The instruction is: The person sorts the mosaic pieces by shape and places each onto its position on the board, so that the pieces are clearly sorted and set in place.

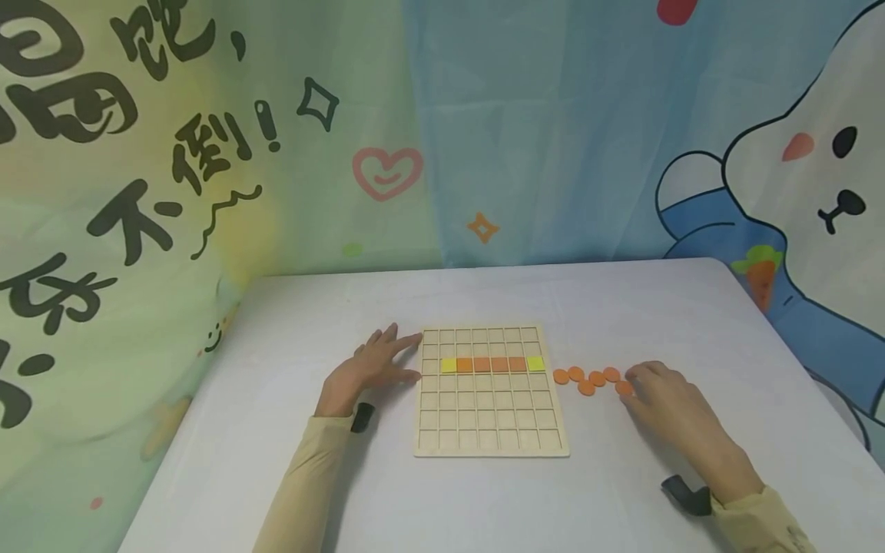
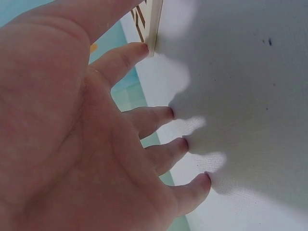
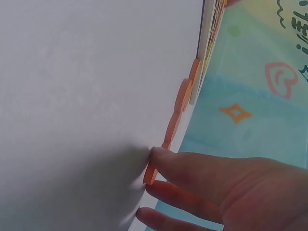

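Orange discs (image 1: pixel 586 388) lie in a loose chain to the right of the grid board (image 1: pixel 487 420); at least six are visible, the nearest just beside the board's right edge. The board lies flat on the white table (image 1: pixel 484 503) and bears a row of four orange squares (image 1: pixel 482 365) flanked by two yellow squares (image 1: pixel 449 365). The left hand (image 1: pixel 369 369) is at the board's left edge, fingers spread, with the index fingertip touching the board near its upper left corner. The right hand (image 1: pixel 671 403) is at the end of the chain farthest from the board, thumb and index finger pinching the end disc (image 1: pixel 624 389); how firmly cannot be determined. Hazard 1: the discs are thin and flat, so a pinch too low on the rim may slip and leave the disc on the table. Hazard 2: neighbouring discs lie close together; a sideways drag of the right hand toward the board would probably push them against its right edge or scatter them. Hazard 3: uneven pressure from the left hand could turn or slide the board, since no other restraint is visible. Whether the squares are loose cannot be determined; if so, a jolt to the board could shift them.
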The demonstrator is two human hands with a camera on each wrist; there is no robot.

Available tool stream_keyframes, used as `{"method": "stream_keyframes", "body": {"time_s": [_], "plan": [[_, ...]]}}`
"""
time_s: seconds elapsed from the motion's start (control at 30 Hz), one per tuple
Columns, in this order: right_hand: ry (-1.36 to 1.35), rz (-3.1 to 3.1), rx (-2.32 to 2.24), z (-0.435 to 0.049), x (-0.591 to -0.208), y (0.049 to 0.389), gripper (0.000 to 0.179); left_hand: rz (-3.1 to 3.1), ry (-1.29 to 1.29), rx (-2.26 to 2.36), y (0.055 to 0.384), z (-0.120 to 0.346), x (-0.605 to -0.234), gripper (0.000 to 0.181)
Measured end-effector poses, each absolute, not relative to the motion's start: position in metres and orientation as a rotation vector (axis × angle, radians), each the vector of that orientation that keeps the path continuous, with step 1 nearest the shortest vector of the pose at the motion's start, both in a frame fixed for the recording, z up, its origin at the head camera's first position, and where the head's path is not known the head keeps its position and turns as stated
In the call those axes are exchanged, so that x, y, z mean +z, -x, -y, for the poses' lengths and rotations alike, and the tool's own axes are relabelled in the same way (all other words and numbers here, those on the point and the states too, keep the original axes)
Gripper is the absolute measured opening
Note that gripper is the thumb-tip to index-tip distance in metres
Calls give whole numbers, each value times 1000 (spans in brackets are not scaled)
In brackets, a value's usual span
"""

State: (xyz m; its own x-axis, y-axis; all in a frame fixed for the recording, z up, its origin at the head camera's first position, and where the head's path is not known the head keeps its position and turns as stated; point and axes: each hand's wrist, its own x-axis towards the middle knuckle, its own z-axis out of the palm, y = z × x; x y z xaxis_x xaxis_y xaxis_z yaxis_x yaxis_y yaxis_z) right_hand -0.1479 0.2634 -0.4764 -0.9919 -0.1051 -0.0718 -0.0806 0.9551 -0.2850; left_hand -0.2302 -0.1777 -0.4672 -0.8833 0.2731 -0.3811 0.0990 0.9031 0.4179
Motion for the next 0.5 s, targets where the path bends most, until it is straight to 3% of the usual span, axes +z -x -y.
{"method": "stream_keyframes", "body": {"time_s": [0.5], "plan": [[162,-3032,-485,-267,-477,148,27,-2630,-309,538,231,180,-469,77]]}}
